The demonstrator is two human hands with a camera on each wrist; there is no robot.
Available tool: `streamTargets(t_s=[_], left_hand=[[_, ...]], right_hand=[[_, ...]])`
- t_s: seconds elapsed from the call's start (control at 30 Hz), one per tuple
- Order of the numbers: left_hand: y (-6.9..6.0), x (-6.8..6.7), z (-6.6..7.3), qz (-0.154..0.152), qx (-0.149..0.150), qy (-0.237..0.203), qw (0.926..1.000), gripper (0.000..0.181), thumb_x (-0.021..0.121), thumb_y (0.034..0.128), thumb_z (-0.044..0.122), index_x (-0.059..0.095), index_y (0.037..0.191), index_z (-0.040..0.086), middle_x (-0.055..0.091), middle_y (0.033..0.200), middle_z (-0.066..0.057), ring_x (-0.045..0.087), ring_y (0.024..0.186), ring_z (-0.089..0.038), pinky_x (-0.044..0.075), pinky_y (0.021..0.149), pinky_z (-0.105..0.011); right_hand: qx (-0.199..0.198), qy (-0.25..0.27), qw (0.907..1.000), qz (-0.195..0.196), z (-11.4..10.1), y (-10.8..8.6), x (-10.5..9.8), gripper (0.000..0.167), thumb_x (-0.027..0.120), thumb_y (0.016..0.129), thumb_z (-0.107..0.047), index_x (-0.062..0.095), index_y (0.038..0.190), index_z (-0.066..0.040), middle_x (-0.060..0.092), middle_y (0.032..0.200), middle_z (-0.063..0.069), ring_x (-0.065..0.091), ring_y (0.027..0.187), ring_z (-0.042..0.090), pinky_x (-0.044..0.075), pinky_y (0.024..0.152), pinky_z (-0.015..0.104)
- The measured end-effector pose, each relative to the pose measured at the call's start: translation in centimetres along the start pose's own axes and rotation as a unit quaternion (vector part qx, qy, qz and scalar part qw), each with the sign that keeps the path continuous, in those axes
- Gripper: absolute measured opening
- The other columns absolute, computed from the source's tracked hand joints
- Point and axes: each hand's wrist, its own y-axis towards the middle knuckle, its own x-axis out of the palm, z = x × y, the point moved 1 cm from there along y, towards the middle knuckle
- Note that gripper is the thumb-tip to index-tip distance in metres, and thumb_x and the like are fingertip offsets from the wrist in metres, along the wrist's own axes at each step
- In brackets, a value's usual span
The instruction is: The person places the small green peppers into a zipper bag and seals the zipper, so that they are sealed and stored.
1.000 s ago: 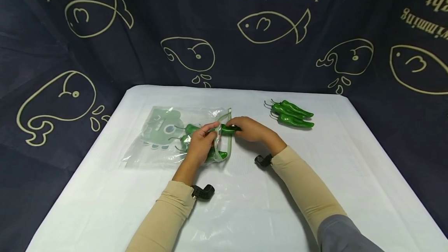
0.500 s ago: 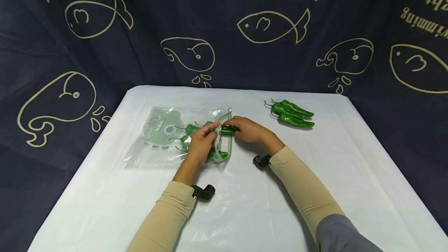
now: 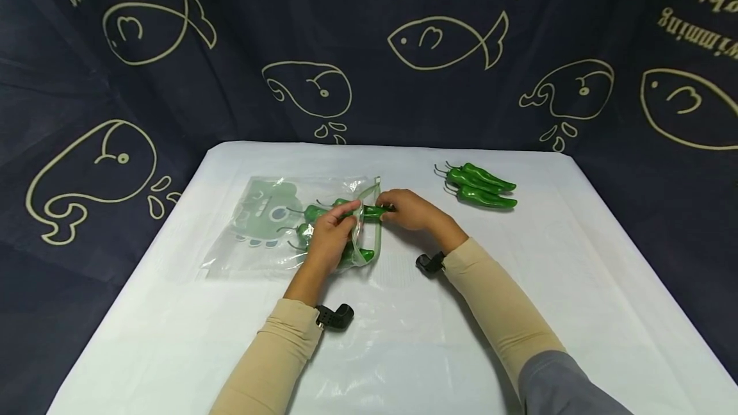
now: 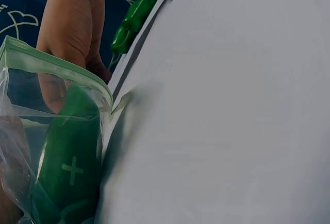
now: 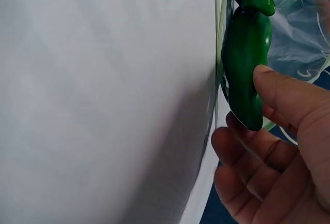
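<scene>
A clear zip bag [image 3: 230, 260] with a green cartoon print lies flat, its green-edged mouth facing right. Several green peppers [image 3: 303, 233] show through the plastic. My left hand [image 3: 331, 235] rests over the bag and pinches the upper film of its mouth, which stands raised in the left wrist view. My right hand [image 3: 410, 210] is at the opening. Its thumb [image 5: 283, 90] lies along a green pepper [image 5: 247, 64], with fingers behind the tip. Most of that pepper is inside the bag; its tip sticks out.
Three more green peppers [image 3: 481, 186] lie together at the back right of the white-covered table [image 3: 576, 261]. A dark curtain [image 3: 369, 107] with fish and whale drawings hangs behind the table.
The pepper in my right hand has slid left, deeper into the bag, and its stem now shows through the plastic. My right hand then drew back slightly rightward. My left hand stayed put.
</scene>
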Motion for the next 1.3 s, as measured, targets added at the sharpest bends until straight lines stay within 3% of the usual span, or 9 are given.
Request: streamTargets(t_s=[0.47,0.7,0.83,1.1,1.3], left_hand=[[-0.05,-0.04,0.03,-0.004,0.003,0.000,1.0000,0.037,0.056,0.0949,0.001,0.064,0.131,0.001,0.059,0.126,-0.011,0.055,0.084,-0.010,0.050,0.064,-0.020],[-0.04,-0.03,0.02,-0.004,0.012,0.000,0.9999,0.037,0.056,0.0938,0.001,0.063,0.130,-0.001,0.059,0.124,-0.010,0.053,0.079,-0.009,0.047,0.061,-0.019],[-0.08,-0.03,0.04,-0.001,0.014,-0.001,0.9999,0.037,0.056,0.0937,0.000,0.065,0.129,0.000,0.060,0.124,-0.010,0.052,0.078,-0.010,0.046,0.060,-0.019],[-0.01,-0.05,0.01,-0.001,0.009,-0.005,0.9999,0.036,0.056,0.0942,-0.001,0.065,0.129,0.002,0.058,0.129,-0.012,0.055,0.082,-0.010,0.048,0.062,-0.019],[-0.11,-0.06,0.04,-0.001,0.016,-0.003,0.9999,0.037,0.056,0.0933,-0.001,0.065,0.129,0.002,0.060,0.125,-0.011,0.054,0.079,-0.010,0.047,0.061,-0.019]], right_hand=[[0.055,-0.010,0.9985,0.001,-0.45,0.12,0.08,0.025,0.073,0.092,-0.020,0.067,0.112,-0.007,0.068,0.085,0.003,0.058,0.071,0.016,0.046,0.063,0.031],[0.068,-0.011,0.9976,0.012,-0.49,0.38,0.33,0.025,0.072,0.092,-0.022,0.068,0.112,-0.007,0.065,0.080,0.001,0.053,0.066,0.015,0.043,0.060,0.030],[0.066,-0.009,0.9977,0.012,-0.48,0.56,0.47,0.025,0.071,0.093,-0.018,0.067,0.115,-0.006,0.065,0.083,0.003,0.055,0.069,0.017,0.044,0.063,0.032],[0.061,-0.006,0.9981,0.004,-0.55,0.65,0.59,0.027,0.064,0.095,-0.003,0.067,0.121,-0.006,0.069,0.101,0.011,0.063,0.092,0.024,0.052,0.079,0.039],[0.062,-0.004,0.9980,0.009,-0.56,0.62,0.62,0.025,0.063,0.094,-0.001,0.068,0.117,-0.006,0.070,0.102,0.011,0.064,0.094,0.026,0.052,0.081,0.040]])
